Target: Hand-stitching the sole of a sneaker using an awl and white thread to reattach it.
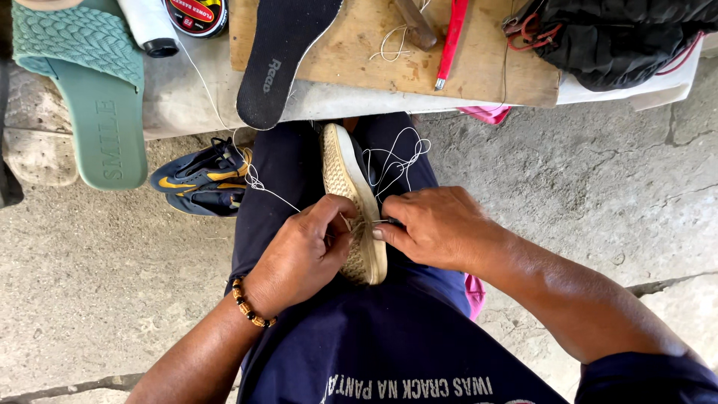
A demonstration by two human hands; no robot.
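A: On the lap, between the knees, shoe [351, 202] on edge with its sole side facing left. Left hand [303, 254] pinched shut on the sole edge.

B: Right hand [437, 228]?

A: Fingers closed on a thin tool or needle at the seam, can't tell which. White thread [396, 161] loops above.

B: Step?

A: Looks like mid-stitch on the sole. Next pull likely needs the shoe braced and the thread kept from tangling.

B: Tabletop [359, 52]?

A: Black insole [280, 56] lying there.

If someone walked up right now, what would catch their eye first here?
Both hands meet at centre over a tan shoe held sole-up between the knees: the left hand and right hand pinch white thread at its edge. At upper left lies a green slide sandal, with a black insole overhanging the wooden board beside it.
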